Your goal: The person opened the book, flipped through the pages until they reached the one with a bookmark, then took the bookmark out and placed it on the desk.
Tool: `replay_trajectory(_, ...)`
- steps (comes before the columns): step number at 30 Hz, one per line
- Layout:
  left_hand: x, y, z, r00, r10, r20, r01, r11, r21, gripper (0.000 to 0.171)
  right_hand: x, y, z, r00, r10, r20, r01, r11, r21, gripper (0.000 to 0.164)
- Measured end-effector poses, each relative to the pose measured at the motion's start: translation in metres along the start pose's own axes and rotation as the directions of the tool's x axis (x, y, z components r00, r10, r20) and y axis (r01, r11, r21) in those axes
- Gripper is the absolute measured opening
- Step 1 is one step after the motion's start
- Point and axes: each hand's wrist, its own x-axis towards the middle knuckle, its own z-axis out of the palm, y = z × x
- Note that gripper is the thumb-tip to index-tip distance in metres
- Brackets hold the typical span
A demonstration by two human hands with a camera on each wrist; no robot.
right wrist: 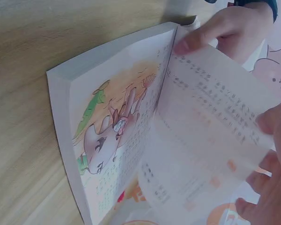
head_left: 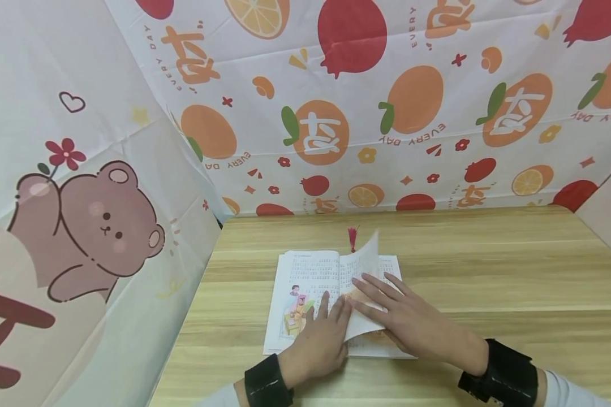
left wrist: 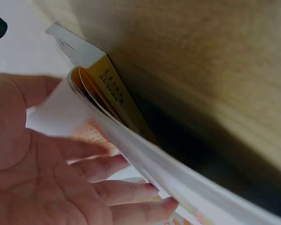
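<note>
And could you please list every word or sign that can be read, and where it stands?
"EVERY DAY", repeated: fruit-print cloth.
Stylised Chinese characters, same cloth: not surely readable.
Large letter, cut off, perhaps "H": bear-print cloth.
Print on book pages: too small or blurred.
Lettering on yellow book cover: too blurred.

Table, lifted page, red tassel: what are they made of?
Table: wood or wood-look laminate, smooth, low sheen; streaky grain shows.
Lifted page: thin, matte paper; it bends and looks slightly see-through.
Red tassel: probably thread, from its bunched shape; too small to judge finish.
</note>
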Motion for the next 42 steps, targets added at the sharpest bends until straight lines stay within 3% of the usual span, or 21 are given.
replay_trajectory(2,-0.001,0.000,0.001,0.999,-0.017,-0.043,0.014,0.998,-0.057,0.084,-0.001,0.000,0.002,0.998,0.028,-0.054,-0.027,1.000,0.012,0.055)
replay_trajectory(4,-0.002,0.000,0.001,0.990,-0.021,-0.139,0.005,0.994,-0.112,0.097,-0.004,0.001,0.005,0.994,0.068,-0.081,-0.066,0.998,0.017,0.054)
replay_trajectory(6,-0.004,0.000,0.000,0.963,-0.015,-0.269,-0.025,0.989,-0.145,0.107,-0.008,0.001,0.007,0.992,0.110,-0.068,-0.109,0.994,0.024,0.058)
replay_trajectory(9,-0.004,-0.001,-0.004,0.902,0.025,-0.431,-0.043,0.999,-0.031,0.109,-0.016,0.002,0.010,0.986,0.164,0.031,-0.165,0.986,0.037,0.067)
replay_trajectory(11,-0.003,-0.002,-0.008,0.884,0.069,-0.461,-0.009,0.991,0.131,0.097,-0.021,0.002,0.011,0.976,0.180,0.121,-0.188,0.980,0.063,0.071)
replay_trajectory(13,-0.003,-0.003,-0.010,0.895,0.115,-0.430,0.037,0.944,0.329,0.076,-0.024,0.001,0.012,0.961,0.178,0.213,-0.203,0.974,0.103,0.069)
replay_trajectory(15,-0.004,-0.006,-0.010,0.920,0.153,-0.360,0.042,0.877,0.479,0.051,-0.027,0.001,0.012,0.939,0.169,0.301,-0.223,0.963,0.155,0.068)
replay_trajectory(17,-0.005,-0.008,-0.008,0.946,0.168,-0.278,0.015,0.831,0.556,0.036,-0.029,0.001,0.012,0.914,0.158,0.373,-0.244,0.950,0.195,0.069)
replay_trajectory(18,-0.006,-0.010,-0.007,0.956,0.171,-0.239,-0.007,0.828,0.561,0.034,-0.030,0.001,0.012,0.902,0.156,0.402,-0.257,0.943,0.212,0.071)
replay_trajectory(20,-0.006,-0.012,-0.006,0.971,0.169,-0.168,-0.057,0.849,0.525,0.037,-0.030,0.001,0.012,0.888,0.148,0.436,-0.266,0.938,0.223,0.074)
replay_trajectory(23,-0.006,-0.014,-0.006,0.984,0.155,-0.092,-0.103,0.901,0.422,0.045,-0.031,0.003,0.013,0.879,0.144,0.454,-0.268,0.938,0.220,0.078)
replay_trajectory(25,-0.005,-0.014,-0.007,0.989,0.138,-0.060,-0.108,0.929,0.353,0.046,-0.031,0.004,0.014,0.882,0.151,0.447,-0.270,0.939,0.215,0.081)
replay_trajectory(28,-0.004,-0.015,-0.006,0.993,0.111,-0.047,-0.093,0.953,0.288,0.041,-0.030,0.005,0.015,0.878,0.169,0.448,-0.288,0.934,0.212,0.083)
replay_trajectory(34,-0.003,-0.016,-0.005,0.993,0.089,-0.074,-0.068,0.966,0.248,0.043,-0.029,0.007,0.016,0.877,0.187,0.443,-0.310,0.925,0.222,0.084)
replay_trajectory(42,-0.003,-0.017,-0.006,0.993,0.086,-0.078,-0.064,0.966,0.250,0.044,-0.028,0.010,0.014,0.874,0.187,0.449,-0.322,0.914,0.246,0.081)
